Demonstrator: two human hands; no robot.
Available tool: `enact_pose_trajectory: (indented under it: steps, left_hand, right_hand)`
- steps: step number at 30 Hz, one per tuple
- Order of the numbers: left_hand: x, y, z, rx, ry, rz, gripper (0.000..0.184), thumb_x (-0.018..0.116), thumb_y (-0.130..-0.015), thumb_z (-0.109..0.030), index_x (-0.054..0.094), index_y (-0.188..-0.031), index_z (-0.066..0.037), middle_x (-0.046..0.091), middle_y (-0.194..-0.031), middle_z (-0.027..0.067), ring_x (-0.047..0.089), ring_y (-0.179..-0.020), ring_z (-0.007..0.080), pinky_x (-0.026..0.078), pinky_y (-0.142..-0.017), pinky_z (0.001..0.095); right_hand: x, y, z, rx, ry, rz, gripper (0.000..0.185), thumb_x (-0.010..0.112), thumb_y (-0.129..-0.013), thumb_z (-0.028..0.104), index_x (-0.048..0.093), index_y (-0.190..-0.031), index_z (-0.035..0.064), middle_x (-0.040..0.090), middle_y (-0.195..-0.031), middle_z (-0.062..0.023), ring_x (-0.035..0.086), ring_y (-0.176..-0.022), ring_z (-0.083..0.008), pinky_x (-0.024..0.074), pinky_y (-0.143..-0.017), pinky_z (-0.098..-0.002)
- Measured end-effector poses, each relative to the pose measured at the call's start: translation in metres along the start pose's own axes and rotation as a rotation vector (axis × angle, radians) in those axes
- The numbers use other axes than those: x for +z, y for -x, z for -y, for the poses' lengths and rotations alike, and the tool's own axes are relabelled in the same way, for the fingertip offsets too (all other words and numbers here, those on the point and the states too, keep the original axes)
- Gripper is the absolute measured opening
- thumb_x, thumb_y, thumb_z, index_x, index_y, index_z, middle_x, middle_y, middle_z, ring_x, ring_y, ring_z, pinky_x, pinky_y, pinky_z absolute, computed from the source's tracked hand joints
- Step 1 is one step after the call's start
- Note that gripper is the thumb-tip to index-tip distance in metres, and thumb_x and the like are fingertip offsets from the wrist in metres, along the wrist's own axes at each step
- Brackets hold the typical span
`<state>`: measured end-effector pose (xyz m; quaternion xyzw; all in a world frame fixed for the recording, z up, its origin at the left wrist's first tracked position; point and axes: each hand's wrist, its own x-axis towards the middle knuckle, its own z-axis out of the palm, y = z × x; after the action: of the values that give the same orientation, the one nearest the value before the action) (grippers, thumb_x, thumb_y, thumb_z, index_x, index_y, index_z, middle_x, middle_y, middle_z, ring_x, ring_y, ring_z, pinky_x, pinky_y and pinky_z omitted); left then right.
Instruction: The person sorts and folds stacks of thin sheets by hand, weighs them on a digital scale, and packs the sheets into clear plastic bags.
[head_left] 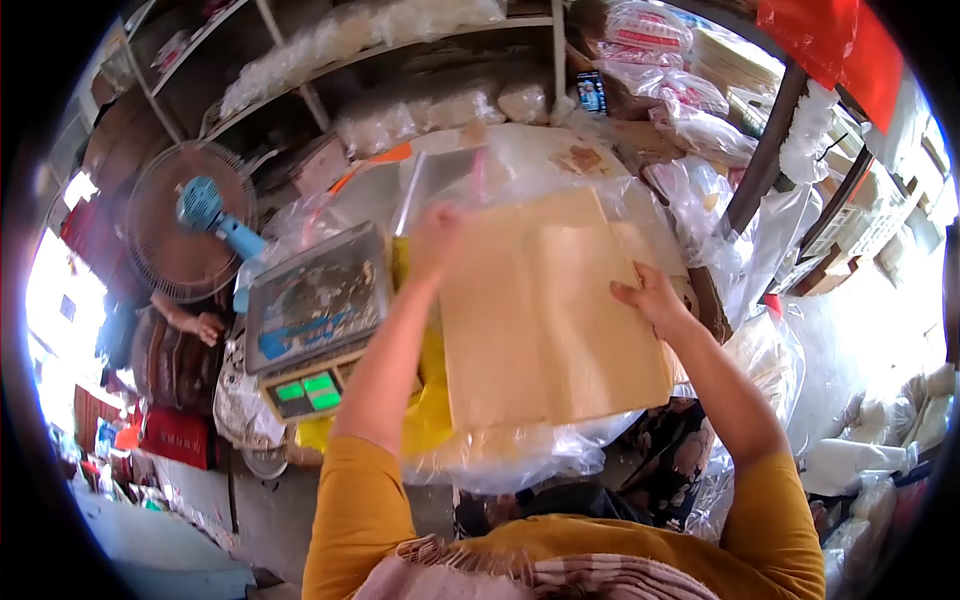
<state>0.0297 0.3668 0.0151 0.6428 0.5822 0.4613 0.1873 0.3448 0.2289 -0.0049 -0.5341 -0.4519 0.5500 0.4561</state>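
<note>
A flat stack of brown paper sheets [550, 320] lies before me on the table, over clear plastic. My right hand [655, 300] grips the stack's right edge, thumb on top. Beside the stack's upper left corner is my left hand [438, 235], curled and smeared by motion, so what its fingers do is unclear. Left of the paper stands a digital scale [310, 390] with a green lit display, and a grey tray [318, 295] rests on top of it. Yellow plastic [430, 390] shows between scale and paper.
A blue desk fan [205, 210] stands at the left, with another person's hand [208, 328] below it. Shelves with plastic-wrapped bundles [430, 110] line the back. Packed plastic bags [690, 100] are piled at the right, near a dark post [765, 155].
</note>
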Motion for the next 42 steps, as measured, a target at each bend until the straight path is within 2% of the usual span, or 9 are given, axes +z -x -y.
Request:
enact_pose_trajectory:
  steps: [2,6,12,16,24,33,37,40,42]
  left_hand:
    - [0.007,-0.064,0.063,0.270,-0.141,-0.150,0.019,0.058,-0.078,-0.022,0.066,-0.087,-0.008,0.064,-0.079,0.0161,0.063,-0.073,0.0287,0.048,-0.064,0.0383]
    - [0.024,-0.134,0.151,0.218,-0.417,-0.076,0.016,0.062,-0.075,-0.022,0.069,-0.073,-0.008,0.064,-0.068,0.0127,0.062,-0.066,0.0278,0.048,-0.061,0.0385]
    - [0.044,-0.134,0.158,-0.254,-0.631,0.302,0.020,0.070,-0.069,-0.027,0.068,-0.070,-0.008,0.065,-0.071,0.0145,0.063,-0.070,0.0308,0.049,-0.064,0.0382]
    - [0.056,-0.137,0.189,-0.033,-0.600,0.215,0.030,0.071,-0.069,-0.031,0.065,-0.073,-0.003,0.065,-0.079,0.0172,0.063,-0.072,0.0327,0.050,-0.063,0.0386]
    - [0.042,-0.165,0.182,-0.368,-0.505,0.374,0.026,0.067,-0.071,-0.024,0.067,-0.084,-0.001,0.065,-0.089,0.0199,0.064,-0.083,0.0322,0.051,-0.071,0.0387]
    - [-0.035,-0.188,0.040,0.391,-0.681,-0.257,0.018,0.051,-0.085,-0.019,0.058,-0.084,-0.003,0.061,-0.087,0.0177,0.058,-0.082,0.0363,0.043,-0.068,0.0474]
    - [-0.076,-0.153,-0.049,0.587,-0.439,-0.135,0.009,0.051,-0.085,-0.011,0.056,-0.085,-0.003,0.059,-0.085,0.0139,0.058,-0.076,0.0321,0.045,-0.066,0.0384]
    - [-0.098,-0.081,-0.107,0.680,-0.253,-0.030,0.005,0.051,-0.084,-0.002,0.056,-0.086,-0.002,0.059,-0.082,0.0107,0.058,-0.073,0.0279,0.046,-0.066,0.0311]
    - [-0.113,-0.037,-0.129,0.797,-0.172,0.024,0.008,0.051,-0.083,0.003,0.056,-0.088,-0.002,0.059,-0.083,0.0090,0.058,-0.074,0.0248,0.046,-0.067,0.0273]
  right_hand:
    - [-0.003,0.001,-0.003,-0.047,0.115,-0.039,0.041,0.066,-0.080,0.012,0.052,-0.116,-0.0010,0.062,-0.099,-0.0068,0.058,-0.086,-0.0143,0.0473,-0.076,-0.0296]
    - [0.001,0.005,0.005,-0.072,0.130,-0.048,0.047,0.066,-0.080,0.014,0.049,-0.121,-0.0004,0.060,-0.103,-0.0071,0.055,-0.092,-0.0137,0.0451,-0.081,-0.0293]
    - [0.003,0.006,0.015,-0.030,0.151,-0.037,0.049,0.065,-0.082,0.015,0.046,-0.124,0.0003,0.058,-0.105,-0.0057,0.053,-0.095,-0.0125,0.0429,-0.084,-0.0282]
    - [0.005,0.005,0.016,0.002,0.111,-0.035,0.051,0.065,-0.081,0.015,0.044,-0.125,0.0004,0.058,-0.107,-0.0057,0.053,-0.096,-0.0120,0.0423,-0.085,-0.0277]
    - [0.008,0.005,0.011,0.032,0.019,-0.053,0.051,0.065,-0.082,0.014,0.044,-0.126,-0.0003,0.057,-0.109,-0.0047,0.052,-0.099,-0.0117,0.0414,-0.087,-0.0276]
    - [0.006,0.010,0.013,-0.026,0.066,-0.041,0.048,0.063,-0.082,0.013,0.045,-0.125,-0.0004,0.057,-0.107,-0.0052,0.053,-0.096,-0.0124,0.0424,-0.085,-0.0281]
    - [-0.001,0.007,0.001,-0.064,0.117,-0.018,0.049,0.064,-0.083,0.018,0.045,-0.124,-0.0008,0.058,-0.106,-0.0071,0.054,-0.093,-0.0141,0.0438,-0.082,-0.0286]
    - [0.000,0.019,0.052,0.002,0.723,-0.118,0.057,0.065,-0.082,0.029,0.044,-0.126,-0.0014,0.059,-0.109,-0.0106,0.057,-0.095,-0.0175,0.0448,-0.081,-0.0309]
    - [-0.008,0.013,0.041,-0.442,0.969,-0.449,0.071,0.063,-0.082,0.041,0.037,-0.132,-0.0014,0.055,-0.119,-0.0165,0.057,-0.102,-0.0253,0.0448,-0.085,-0.0332]
